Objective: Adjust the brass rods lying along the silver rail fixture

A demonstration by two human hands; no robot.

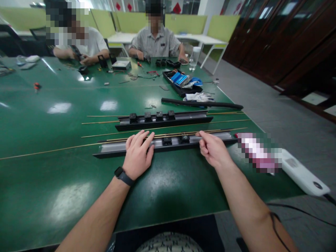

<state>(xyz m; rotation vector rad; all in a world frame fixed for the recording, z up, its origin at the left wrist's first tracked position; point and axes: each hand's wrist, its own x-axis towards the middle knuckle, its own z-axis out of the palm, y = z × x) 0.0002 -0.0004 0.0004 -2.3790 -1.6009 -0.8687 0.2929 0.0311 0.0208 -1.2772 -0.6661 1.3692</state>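
My left hand (140, 150) lies palm down across the near black channel (112, 148), its fingers spread and their tips on thin brass-coloured rods (173, 135) along the channel's far edge. Further right, my right hand (214, 148) has its fingers curled and its index finger forward, closed at the rods; the exact grip is partly hidden. Between my hands, two small black blocks (167, 140) sit inside the channel. Beyond it, a second black channel (168, 123) holds several similar blocks (147, 116), with more thin rods (118, 134) lying around it.
A black foam-like strip (202, 103), white gloves (199, 97) and a black tray (181, 89) with blue items lie farther back. A white power strip (301, 173) rests at the right table edge. Two people sit across the green table (157, 189), handling small parts.
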